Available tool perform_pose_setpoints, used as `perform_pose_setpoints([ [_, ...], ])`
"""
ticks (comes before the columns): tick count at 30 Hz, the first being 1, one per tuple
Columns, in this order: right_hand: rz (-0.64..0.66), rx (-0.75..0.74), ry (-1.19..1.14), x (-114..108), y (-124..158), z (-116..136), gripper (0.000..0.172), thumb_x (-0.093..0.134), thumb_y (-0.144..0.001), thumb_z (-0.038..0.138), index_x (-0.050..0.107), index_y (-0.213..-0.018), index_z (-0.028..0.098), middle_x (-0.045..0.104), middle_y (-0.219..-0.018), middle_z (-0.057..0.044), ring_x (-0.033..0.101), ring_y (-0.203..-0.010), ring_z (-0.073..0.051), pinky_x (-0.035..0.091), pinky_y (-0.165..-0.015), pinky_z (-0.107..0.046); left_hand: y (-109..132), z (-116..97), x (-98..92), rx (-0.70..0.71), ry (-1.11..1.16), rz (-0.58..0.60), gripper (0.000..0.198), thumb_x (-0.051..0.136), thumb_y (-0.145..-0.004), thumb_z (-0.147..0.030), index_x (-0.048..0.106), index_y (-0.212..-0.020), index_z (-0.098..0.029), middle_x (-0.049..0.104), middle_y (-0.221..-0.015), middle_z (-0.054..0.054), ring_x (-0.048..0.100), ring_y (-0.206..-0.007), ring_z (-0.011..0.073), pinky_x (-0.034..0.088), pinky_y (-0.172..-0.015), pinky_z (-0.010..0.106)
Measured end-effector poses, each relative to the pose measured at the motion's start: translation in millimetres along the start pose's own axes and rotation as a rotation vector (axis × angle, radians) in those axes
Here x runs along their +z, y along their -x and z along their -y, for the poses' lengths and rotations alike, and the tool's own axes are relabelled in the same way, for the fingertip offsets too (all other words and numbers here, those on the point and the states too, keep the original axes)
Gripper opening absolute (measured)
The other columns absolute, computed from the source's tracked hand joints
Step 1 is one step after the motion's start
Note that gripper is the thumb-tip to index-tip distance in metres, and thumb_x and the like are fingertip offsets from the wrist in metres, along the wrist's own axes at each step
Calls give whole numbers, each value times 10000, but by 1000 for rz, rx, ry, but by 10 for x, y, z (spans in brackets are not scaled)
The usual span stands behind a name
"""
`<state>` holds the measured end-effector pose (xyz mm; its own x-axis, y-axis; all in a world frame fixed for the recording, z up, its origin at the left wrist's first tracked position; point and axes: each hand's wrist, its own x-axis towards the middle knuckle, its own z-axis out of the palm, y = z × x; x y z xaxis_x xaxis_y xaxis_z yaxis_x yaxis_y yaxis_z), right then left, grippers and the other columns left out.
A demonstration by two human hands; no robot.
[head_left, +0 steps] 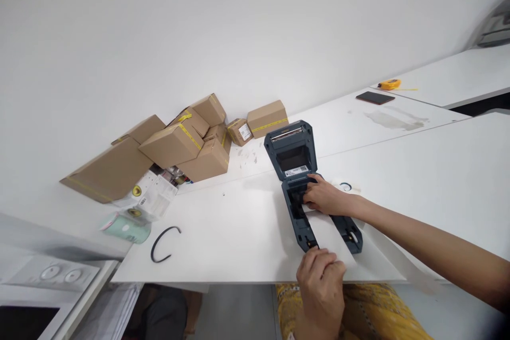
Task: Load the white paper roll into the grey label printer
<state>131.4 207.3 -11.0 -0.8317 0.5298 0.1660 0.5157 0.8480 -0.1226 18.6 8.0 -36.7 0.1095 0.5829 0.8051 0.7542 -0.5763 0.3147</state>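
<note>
A dark blue label printer (292, 156) lies on the white table (223, 234) with its lid swung open toward the wall. A white strip of label paper (330, 236) runs from its bay out over the front. My right hand (326, 197) reaches into the bay from the right, fingers bent and pressed together on the inner end of the paper. My left hand (321, 276) is at the table's near edge, fingers curled, pinching the front end of the strip beside the printer's front corner.
Several taped cardboard boxes (175, 143) are piled by the wall at the left. Near them lie white packets (149, 199), a mint-green roll (125, 227) and a black curved band (163, 244). A dark phone (374, 98) and yellow tape measure (389, 84) lie far right.
</note>
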Motion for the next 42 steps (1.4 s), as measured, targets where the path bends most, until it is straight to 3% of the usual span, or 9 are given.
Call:
perform_pose_setpoints([
  [9, -177, -1, -73, -122, 25, 39, 174, 604, -879, 181, 763, -824, 222, 778, -850, -59, 693, -880, -242, 414, -1013, -463, 49, -2, 27, 7, -43, 1, 267, 478, -907, -3, 651, -795, -174, 730, -774, 29, 703, -801, 169, 623, -783, 299],
  [11, -431, 65, -117, -326, 3, 38, 241, 509, -968, 240, 747, -946, 221, 771, -970, -83, 679, -949, -236, 467, -945, -418, 62, -3, 31, 0, -47, 3, 269, 475, -914, -8, 651, -796, -174, 731, -783, 28, 704, -808, 168, 624, -798, 304],
  [14, -994, 235, -218, -743, -127, -46, 276, 477, -1003, 352, 703, -1117, 242, 733, -1126, -104, 634, -1102, -257, 466, -990, -433, 67, -9, 19, -5, -43, 40, 254, 483, -927, -24, 660, -819, -171, 734, -799, 32, 708, -821, 168, 624, -838, 317],
  [16, -1120, 332, -314, -1004, -277, -157, 355, 459, -1006, 453, 657, -1236, 270, 667, -1300, -96, 554, -1259, -281, 381, -1106, -487, 67, -15, 10, -7, -45, 51, 247, 484, -933, -32, 668, -841, -170, 740, -808, 34, 713, -826, 169, 624, -860, 328],
  [20, -854, 402, -780, -1260, -532, -344, 593, 298, -1005, 640, 686, -1193, 233, 690, -1267, -94, 582, -1232, -292, 399, -1100, -493, 100, -23, 24, -15, -54, 19, 223, 515, -931, -45, 683, -875, -180, 760, -837, 27, 726, -841, 170, 626, -875, 330],
  [23, -840, 396, -904, -1203, -468, -274, 598, 307, -1001, 647, 718, -1076, 218, 719, -1150, -75, 637, -1091, -270, 470, -1007, -445, 149, -21, 57, -34, -54, 6, 219, 526, -932, -51, 691, -887, -187, 766, -851, 24, 734, -862, 169, 624, -885, 329],
  [29, -936, 195, -737, -692, 299, 272, 259, 461, -1012, 421, 650, -1112, 275, 651, -1241, -72, 583, -1209, -268, 445, -1057, -458, 179, -16, 98, -59, -30, -37, 223, 534, -941, -56, 701, -879, -190, 770, -847, 24, 739, -871, 160, 621, -889, 326],
  [36, -771, 277, -554, -33, 1008, 691, 467, 471, -996, 309, 414, -1459, 324, 399, -1575, -98, 394, -1445, -320, 378, -1159, -560, 168, -27, 85, -26, -22, -38, 223, 532, -936, -47, 706, -880, -175, 760, -854, 43, 713, -873, 160, 601, -870, 326],
  [42, -641, 409, -610, 94, 1218, 850, 449, 488, -999, 350, 430, -1443, 374, 297, -1639, -60, 365, -1478, -311, 429, -1147, -520, 205, -98, 42, -109, -172, -6, 217, 596, -910, -58, 733, -876, -222, 662, -719, 23, 547, -685, 170, 471, -638, 279],
])
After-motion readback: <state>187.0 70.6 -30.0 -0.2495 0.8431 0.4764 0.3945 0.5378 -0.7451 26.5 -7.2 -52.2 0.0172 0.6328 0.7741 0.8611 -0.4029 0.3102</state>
